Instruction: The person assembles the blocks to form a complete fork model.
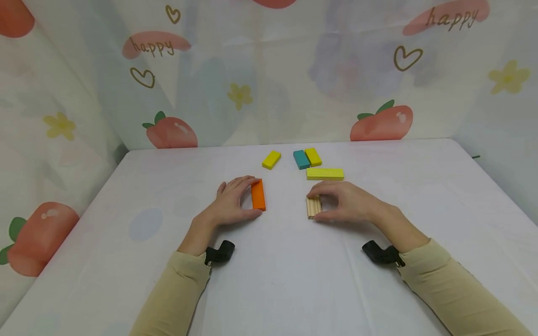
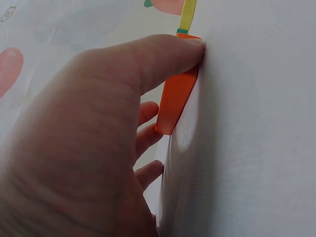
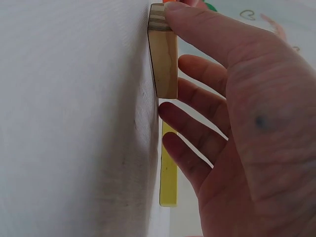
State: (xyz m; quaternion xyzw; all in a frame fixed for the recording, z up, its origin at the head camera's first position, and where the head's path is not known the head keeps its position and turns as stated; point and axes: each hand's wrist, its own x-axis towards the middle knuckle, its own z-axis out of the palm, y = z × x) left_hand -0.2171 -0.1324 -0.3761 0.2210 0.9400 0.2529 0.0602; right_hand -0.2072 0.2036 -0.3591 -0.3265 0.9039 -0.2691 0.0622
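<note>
My left hand [image 1: 232, 201] pinches an orange block [image 1: 258, 195] at its two ends, thumb at the near end and fingertips at the far end. In the left wrist view the orange block [image 2: 178, 96] lies close along the white cloth. Across from it, my right hand [image 1: 346, 201] holds a plain wooden block [image 1: 313, 207] with striped grain between thumb and fingers. The right wrist view shows the thumb on the striped end of that wooden block [image 3: 165, 61], the lower fingers spread apart. A gap of white cloth separates the two blocks.
Beyond the hands lie a yellow block [image 1: 271, 159], a teal block [image 1: 301, 159] beside another yellow block [image 1: 313, 157], and a long yellow block [image 1: 325, 174] just past my right fingers. A printed cloth backdrop [image 1: 277, 112] rises behind the white tabletop [image 1: 286, 280].
</note>
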